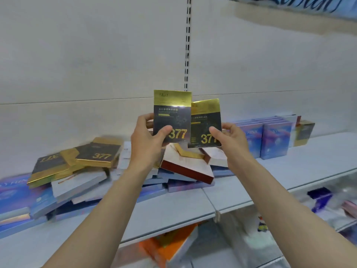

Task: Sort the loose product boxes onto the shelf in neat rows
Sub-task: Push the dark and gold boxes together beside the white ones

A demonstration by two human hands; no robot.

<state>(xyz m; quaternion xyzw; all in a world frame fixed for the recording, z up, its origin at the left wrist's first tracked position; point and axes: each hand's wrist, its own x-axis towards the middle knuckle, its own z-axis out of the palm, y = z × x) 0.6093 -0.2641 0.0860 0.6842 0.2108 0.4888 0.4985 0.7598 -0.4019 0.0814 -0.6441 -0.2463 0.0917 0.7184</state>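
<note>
Toward the shelf's left end, a loose heap of flat cardboard boxes (92, 171) lies tumbled on the pale grey shelf (309, 161). Above its middle, the left hand (148, 140) pinches one upright black-and-gold "377" box (172, 115); the right hand (231, 140) pinches a second such box (205, 122), tilted slightly, its edge overlapped by the first. The row of standing blue-purple boxes (270, 138) lies rightward at the shelf's back, nearer the right hand.
</note>
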